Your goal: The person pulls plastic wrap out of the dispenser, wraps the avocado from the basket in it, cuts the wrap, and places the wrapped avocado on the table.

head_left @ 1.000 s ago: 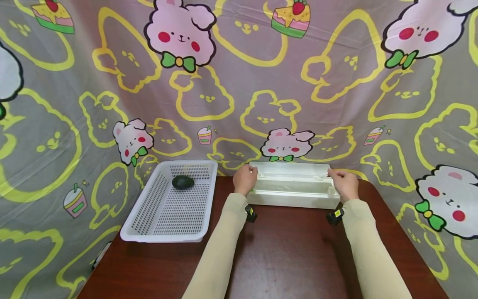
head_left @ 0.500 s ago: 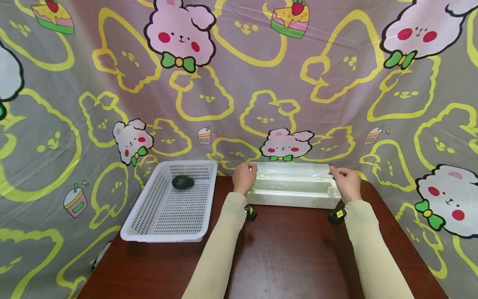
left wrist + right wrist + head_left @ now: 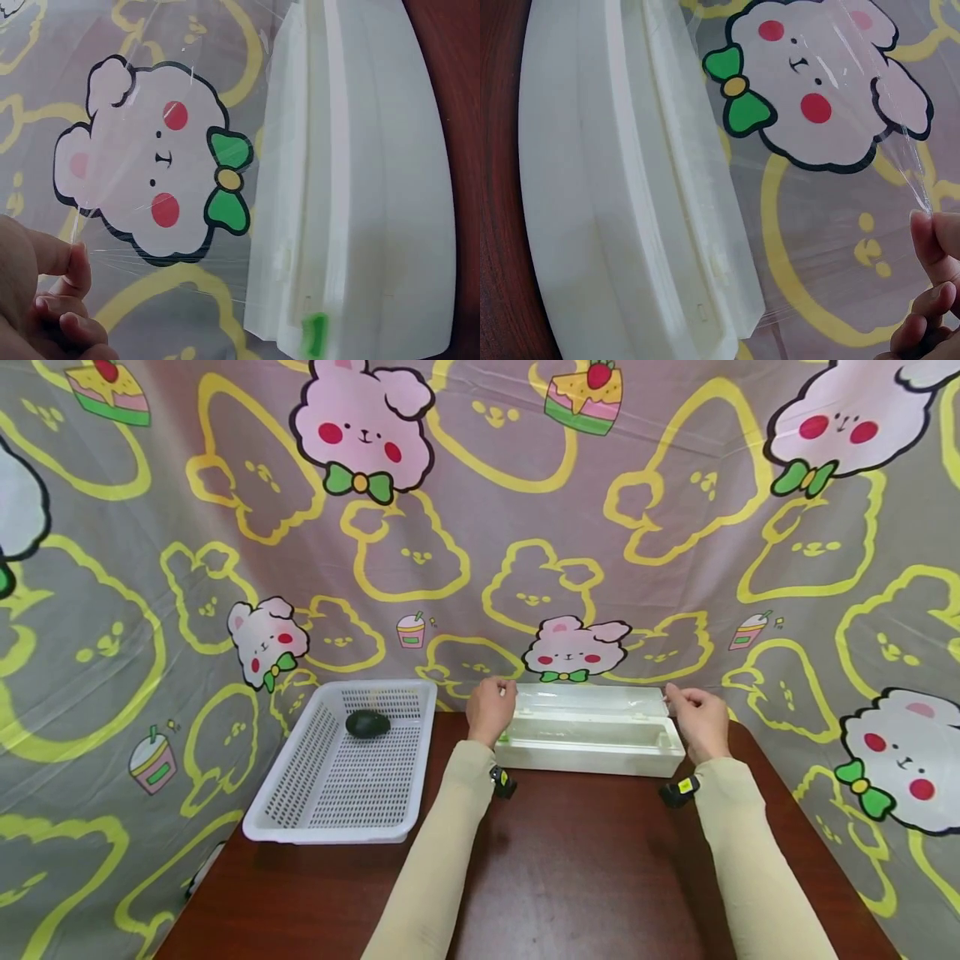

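Note:
A long white cling film dispenser (image 3: 592, 760) stands at the back of the table with its lid raised. Clear film (image 3: 889, 120) stretches taut and creased between the dispenser and both hands. At the dispenser's left end, my left hand (image 3: 491, 712) pinches one corner of the film between thumb and forefinger. My right hand (image 3: 700, 720) pinches the opposite corner beyond the right end, pulling it into a pointed fold in the right wrist view. A small green tab (image 3: 316, 335) shows at the dispenser's left end.
To the left stands a white perforated basket (image 3: 337, 837) with a dark green avocado-like fruit (image 3: 367, 723) in it. A printed cloth (image 3: 480, 527) hangs close behind the dispenser and around the sides of the brown table (image 3: 577, 868).
Both hands have risen slightly away from me, drawing the film up with them. The right hand has also shifted a little to the right. Basket and fruit stay put.

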Available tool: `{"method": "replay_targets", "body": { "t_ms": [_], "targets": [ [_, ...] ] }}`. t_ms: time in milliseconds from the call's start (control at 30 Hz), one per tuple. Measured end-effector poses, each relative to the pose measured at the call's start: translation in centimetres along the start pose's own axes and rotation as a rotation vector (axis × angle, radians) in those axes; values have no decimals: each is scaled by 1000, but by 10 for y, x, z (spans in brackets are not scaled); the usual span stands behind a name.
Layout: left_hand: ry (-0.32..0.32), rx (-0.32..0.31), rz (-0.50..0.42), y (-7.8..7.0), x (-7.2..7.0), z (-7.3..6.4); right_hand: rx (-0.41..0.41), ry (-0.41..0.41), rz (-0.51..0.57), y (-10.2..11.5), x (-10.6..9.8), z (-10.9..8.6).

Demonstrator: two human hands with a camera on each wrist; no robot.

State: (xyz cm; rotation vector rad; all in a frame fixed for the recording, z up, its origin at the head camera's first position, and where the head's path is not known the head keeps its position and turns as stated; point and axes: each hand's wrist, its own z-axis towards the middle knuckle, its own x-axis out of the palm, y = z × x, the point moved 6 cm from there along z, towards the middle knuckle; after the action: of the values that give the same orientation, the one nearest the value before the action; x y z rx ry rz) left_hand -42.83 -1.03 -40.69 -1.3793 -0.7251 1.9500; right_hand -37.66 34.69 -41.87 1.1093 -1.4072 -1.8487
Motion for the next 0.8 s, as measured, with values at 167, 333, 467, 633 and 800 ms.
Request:
{"method": "replay_targets", "body": {
  "t_ms": [167,333,467,633,800],
  "targets": [
    [-23,11,-10,-6,-7,0,-18,-12,23,6,-2,-2],
    [-14,7,-18,-11,-13,-3,-27,-11,31,11,-5,-4],
    [-12,14,-28,-14,-18,-8,-32,-10,43,14,-9,-9],
    [-3,31,-45,-16,-22,-15,-49,-17,61,14,-14,-16],
    [5,52,-62,-16,-23,-25,-52,-22,61,12,-18,-24]
  ]
}}
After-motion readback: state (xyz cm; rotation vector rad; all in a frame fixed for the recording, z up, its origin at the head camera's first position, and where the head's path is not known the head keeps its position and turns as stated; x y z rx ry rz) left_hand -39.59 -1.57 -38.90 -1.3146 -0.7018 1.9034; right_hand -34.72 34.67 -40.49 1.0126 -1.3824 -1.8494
